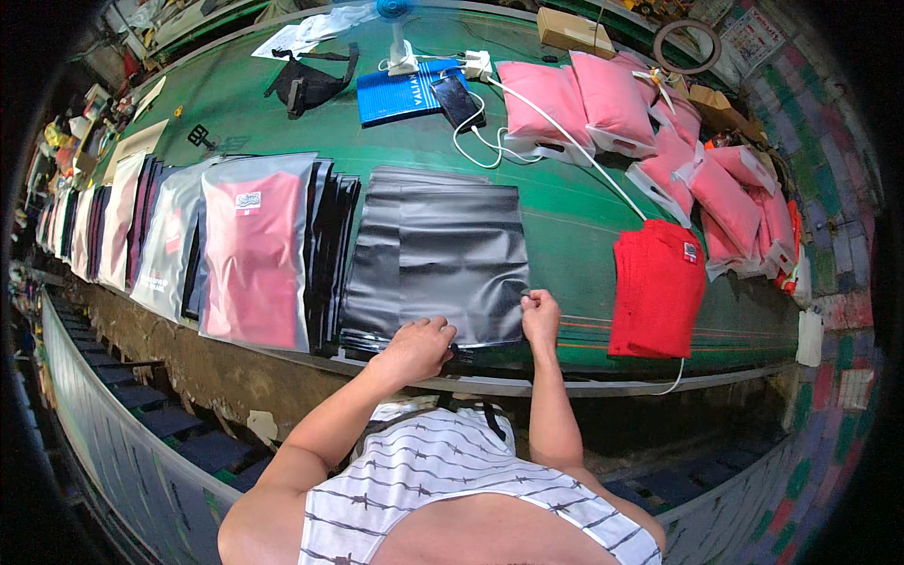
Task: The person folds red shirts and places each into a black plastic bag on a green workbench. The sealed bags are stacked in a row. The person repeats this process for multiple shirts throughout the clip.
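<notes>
A stack of black plastic bags point(459, 250) lies in front of me on the green table, glossy and slightly creased. At its right edge, near the front corner, my right hand point(540, 318) pinches the top bag between thumb and finger. My left hand point(418, 349) is over the stack's front edge, its fingers bent closed at the plastic there; the fingertips are partly hidden. Just left of the stack is a pile of filled clear bags, topped by one with a pink folded garment point(252, 259) inside. A folded red knit garment point(659, 287) lies to the right.
Rows of packed garments point(118, 221) run along the left. Pink filled bags point(744, 207) are heaped at the far right. Behind the stack lie a blue package point(395, 99), a phone point(457, 101) with white cables, a small fan point(399, 42) and a black waist pouch point(309, 83).
</notes>
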`<state>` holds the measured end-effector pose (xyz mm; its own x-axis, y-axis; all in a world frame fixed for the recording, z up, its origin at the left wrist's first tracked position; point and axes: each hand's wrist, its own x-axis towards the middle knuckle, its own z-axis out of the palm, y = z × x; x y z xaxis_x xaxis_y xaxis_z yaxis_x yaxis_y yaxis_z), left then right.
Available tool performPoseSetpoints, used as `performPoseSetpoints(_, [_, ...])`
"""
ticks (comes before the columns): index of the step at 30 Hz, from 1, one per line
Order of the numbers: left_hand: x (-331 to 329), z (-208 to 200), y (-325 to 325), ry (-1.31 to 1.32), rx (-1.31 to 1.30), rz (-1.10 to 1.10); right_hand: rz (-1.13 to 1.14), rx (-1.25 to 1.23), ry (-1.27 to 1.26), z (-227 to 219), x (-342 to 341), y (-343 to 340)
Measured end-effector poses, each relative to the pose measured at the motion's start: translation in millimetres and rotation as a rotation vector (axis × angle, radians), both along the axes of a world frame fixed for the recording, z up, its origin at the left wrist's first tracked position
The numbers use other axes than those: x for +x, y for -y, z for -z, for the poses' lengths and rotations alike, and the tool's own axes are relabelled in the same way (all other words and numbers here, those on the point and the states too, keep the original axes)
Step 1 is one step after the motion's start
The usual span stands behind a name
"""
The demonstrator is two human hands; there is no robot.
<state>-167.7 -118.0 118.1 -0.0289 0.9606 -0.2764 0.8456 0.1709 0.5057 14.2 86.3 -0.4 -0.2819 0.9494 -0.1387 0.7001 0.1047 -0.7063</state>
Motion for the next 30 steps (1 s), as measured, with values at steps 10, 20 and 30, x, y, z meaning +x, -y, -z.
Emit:
performPoseSetpoints(10, [4.8,7.9,-10.8,-0.021,-0.096,0.128,0.246,0.123,0.099,-0.2,99.7,-66.0])
performPoseSetpoints(20, [16.3,18.7,-37.5,0.002,-0.045,0.246,0.281,0.146,0.100,-7.1,110.3,-89.3])
performPoseSetpoints(30, [98.1,16.8,-111.7,0.177,0.044,0.257,-0.099,0.207,-0.212,-65.6,150.1,-43.4])
